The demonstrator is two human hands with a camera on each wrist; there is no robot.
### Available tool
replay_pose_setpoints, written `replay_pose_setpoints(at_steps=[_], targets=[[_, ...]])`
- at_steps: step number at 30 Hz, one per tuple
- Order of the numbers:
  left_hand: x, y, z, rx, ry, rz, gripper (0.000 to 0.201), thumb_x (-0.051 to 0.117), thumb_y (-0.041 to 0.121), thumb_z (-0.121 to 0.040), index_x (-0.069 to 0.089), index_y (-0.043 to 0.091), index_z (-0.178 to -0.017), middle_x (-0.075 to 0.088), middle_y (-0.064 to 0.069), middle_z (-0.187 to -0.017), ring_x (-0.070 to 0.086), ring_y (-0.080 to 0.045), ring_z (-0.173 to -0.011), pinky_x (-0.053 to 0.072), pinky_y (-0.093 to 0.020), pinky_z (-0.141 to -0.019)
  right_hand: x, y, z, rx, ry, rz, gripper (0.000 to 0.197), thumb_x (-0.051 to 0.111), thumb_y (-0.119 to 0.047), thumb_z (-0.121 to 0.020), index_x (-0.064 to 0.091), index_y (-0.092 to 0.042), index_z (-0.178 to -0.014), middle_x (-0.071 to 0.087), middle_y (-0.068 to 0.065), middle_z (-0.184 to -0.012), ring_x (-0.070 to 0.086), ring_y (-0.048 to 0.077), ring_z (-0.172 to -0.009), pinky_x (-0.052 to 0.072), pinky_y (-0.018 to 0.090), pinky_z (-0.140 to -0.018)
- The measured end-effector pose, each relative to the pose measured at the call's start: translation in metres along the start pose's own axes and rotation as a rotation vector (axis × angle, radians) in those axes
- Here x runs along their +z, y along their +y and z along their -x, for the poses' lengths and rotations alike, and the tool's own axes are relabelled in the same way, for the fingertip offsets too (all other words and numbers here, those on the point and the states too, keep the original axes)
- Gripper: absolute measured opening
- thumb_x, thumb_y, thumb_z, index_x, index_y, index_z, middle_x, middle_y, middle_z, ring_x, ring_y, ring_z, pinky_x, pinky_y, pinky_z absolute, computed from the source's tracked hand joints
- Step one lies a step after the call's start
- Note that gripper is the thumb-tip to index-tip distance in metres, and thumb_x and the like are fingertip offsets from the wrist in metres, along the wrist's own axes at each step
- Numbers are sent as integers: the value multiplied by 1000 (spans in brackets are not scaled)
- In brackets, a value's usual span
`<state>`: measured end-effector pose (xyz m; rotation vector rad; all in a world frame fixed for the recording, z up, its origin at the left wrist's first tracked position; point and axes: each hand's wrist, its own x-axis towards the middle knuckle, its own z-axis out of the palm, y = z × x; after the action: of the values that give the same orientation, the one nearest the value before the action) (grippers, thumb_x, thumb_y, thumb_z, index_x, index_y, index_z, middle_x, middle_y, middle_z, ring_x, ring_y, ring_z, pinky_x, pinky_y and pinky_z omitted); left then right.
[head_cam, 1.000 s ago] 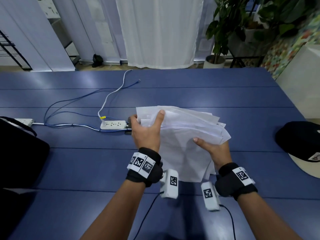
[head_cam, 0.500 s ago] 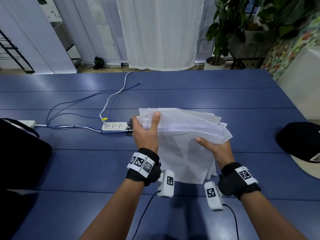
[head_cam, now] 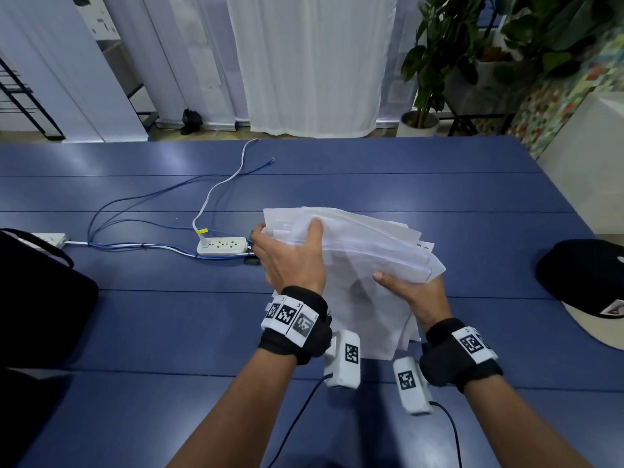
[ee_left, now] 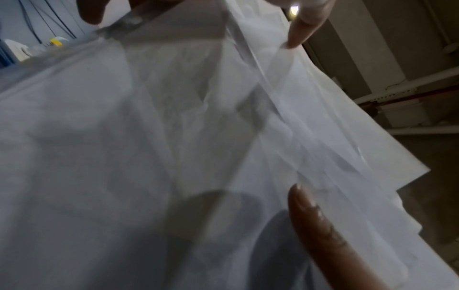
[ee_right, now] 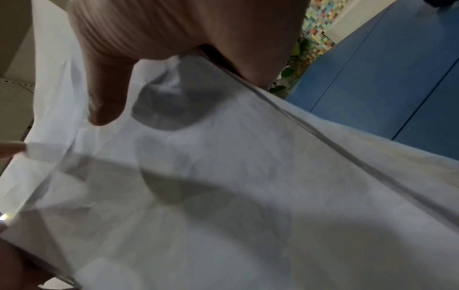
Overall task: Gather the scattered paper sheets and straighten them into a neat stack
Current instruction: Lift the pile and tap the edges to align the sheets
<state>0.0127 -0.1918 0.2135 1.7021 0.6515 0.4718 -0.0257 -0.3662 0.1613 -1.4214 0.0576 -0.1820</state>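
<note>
A loose bundle of white paper sheets (head_cam: 368, 265) is held above the blue table (head_cam: 422, 184), its edges uneven and fanned. My left hand (head_cam: 293, 255) grips the bundle's left side, thumb on top. My right hand (head_cam: 412, 292) grips the right side, thumb over the near face and fingers hidden beneath. In the left wrist view the paper sheets (ee_left: 174, 137) fill the frame, with a finger (ee_left: 320, 225) lying against them. The right wrist view shows the sheets (ee_right: 248, 186) with my thumb (ee_right: 106, 94) pressing on them.
A white power strip (head_cam: 221, 245) with white and blue cables lies just left of the bundle. A black bag (head_cam: 37, 292) sits at the left edge and a black cap (head_cam: 587, 275) at the right edge. Potted plants stand beyond the far right corner.
The left thumb has shifted along the top of the bundle and the hand closed tighter on it. The bundle has stayed in about the same place, still held by both hands.
</note>
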Motion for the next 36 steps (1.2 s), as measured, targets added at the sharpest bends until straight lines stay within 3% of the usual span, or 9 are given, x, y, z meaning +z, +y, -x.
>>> replay_pose_setpoints(at_steps=[4, 12, 16, 19, 22, 26, 29, 33, 36], targets=[[-1, 6, -5, -57, -40, 49, 99, 72, 74, -49, 35, 22, -125, 42, 1, -122, 52, -24, -102, 43, -36, -88, -1, 0, 1, 8, -7, 9, 53, 89, -13, -58, 69, -16, -107, 75, 8, -108, 71, 27, -103, 54, 50, -95], [-1, -3, -15, 17, -54, 136, 54, 71, 37, -71, 38, 24, -112, 54, -2, -119, 57, -24, -98, 39, -28, -77, -1, -2, 0, 3, 5, -3, 48, 86, -12, -61, 70, -18, -106, 75, 5, -108, 71, 24, -103, 55, 46, -95], [-7, -13, -24, 65, -44, 94, 30, 61, 23, -82, 50, 19, -109, 64, 0, -101, 59, -24, -93, 38, -28, -74, -4, -4, 1, -7, 11, -22, 46, 85, -11, -63, 70, -21, -105, 76, 3, -108, 71, 23, -103, 55, 40, -93], [-11, -19, -27, 135, -85, 86, 26, 57, 30, -77, 58, 13, -97, 65, 3, -86, 58, -14, -79, 41, -27, -71, -4, -3, 0, -5, 11, -45, 38, 87, -15, -65, 73, -28, -97, 76, -1, -101, 72, 18, -97, 54, 39, -89], [-12, -24, -27, 174, -128, 127, 32, 67, 43, -77, 58, 13, -87, 64, 11, -78, 57, -1, -70, 45, -19, -71, 0, -3, -2, 13, 58, -100, 30, 82, -45, -68, 75, -32, -94, 75, -1, -99, 71, 24, -100, 53, 46, -93], [-9, -25, -21, 184, -130, 147, 43, 77, 49, -70, 60, 14, -89, 68, 10, -82, 62, -6, -74, 52, -23, -77, 9, -7, -6, 5, 115, -145, 61, 67, -73, -69, 74, -22, -102, 72, 13, -109, 65, 38, -110, 50, 54, -98], [-8, -21, -14, 198, -110, 200, 59, 71, 65, -66, 53, 13, -87, 64, 9, -79, 60, -12, -74, 50, -25, -76, 12, -8, -8, 29, 154, -171, 54, 68, -68, -70, 76, -22, -98, 74, 9, -103, 69, 33, -103, 53, 47, -92], [-7, -10, -8, 111, -76, 195, 65, 70, 70, -61, 53, 15, -93, 64, 10, -83, 60, -12, -79, 45, -22, -72, 10, -8, -10, 15, 221, -113, 19, 64, -34, -83, 75, -25, -70, 69, -12, -76, 64, 10, -80, 48, 32, -80], [-4, -6, -8, 61, -82, 118, 57, 72, 64, -64, 54, 18, -92, 67, 8, -87, 61, -14, -85, 43, -26, -72, 8, -2, -10, 6, 233, -107, 16, 63, -34, -76, 71, -25, -65, 62, -5, -77, 58, 18, -81, 44, 35, -80]])
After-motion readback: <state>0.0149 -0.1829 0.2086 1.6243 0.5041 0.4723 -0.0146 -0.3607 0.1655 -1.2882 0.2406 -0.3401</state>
